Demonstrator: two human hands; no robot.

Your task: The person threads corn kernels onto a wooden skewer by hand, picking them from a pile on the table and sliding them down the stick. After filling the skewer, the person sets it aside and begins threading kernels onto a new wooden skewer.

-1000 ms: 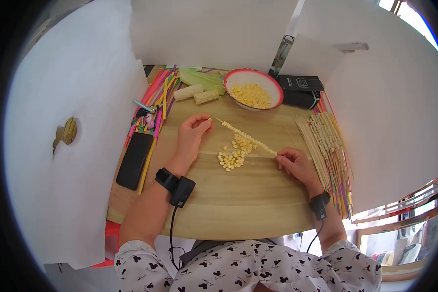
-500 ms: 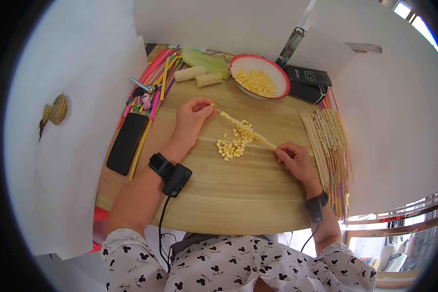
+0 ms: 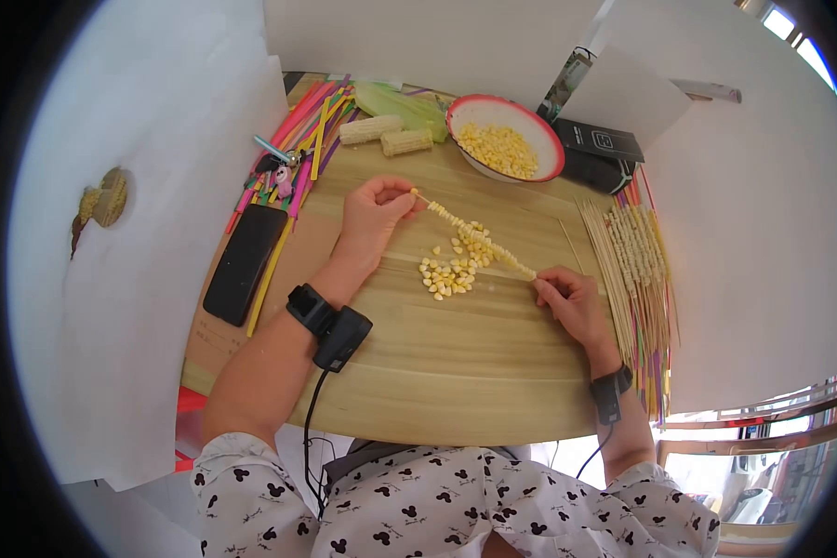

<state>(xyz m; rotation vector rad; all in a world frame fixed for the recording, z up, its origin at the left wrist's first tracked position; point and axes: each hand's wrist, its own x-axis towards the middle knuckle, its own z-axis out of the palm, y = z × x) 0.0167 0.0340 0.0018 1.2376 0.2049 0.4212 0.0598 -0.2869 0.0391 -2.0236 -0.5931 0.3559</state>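
A thin skewer threaded with corn kernels [image 3: 456, 221] slants between my two hands, above the wooden table [image 3: 437, 372]. My left hand [image 3: 374, 216] is closed, with thumb and forefinger pinching a kernel at the skewer's upper left end. A short bare stretch of skewer shows beside those fingertips. At the lower right end, my right hand [image 3: 572, 302] is closed on the skewer, fingertips against the row of kernels. Loose corn kernels [image 3: 446, 276] lie in a small pile below the skewer, and some lie partly behind it.
A red-rimmed bowl [image 3: 553, 163] holds kernels, near two bare cobs [image 3: 372, 129] and a green husk [image 3: 405, 104]. Kernel-filled skewers [image 3: 634, 246] and bare sticks [image 3: 604, 270] lie right. Left are a phone [image 3: 244, 265] and colored strips [image 3: 318, 139]. Cables hang from both wrist devices.
The view has shifted slightly, so the table things appear a little up and to the right. Both hands keep their hold on the skewer.
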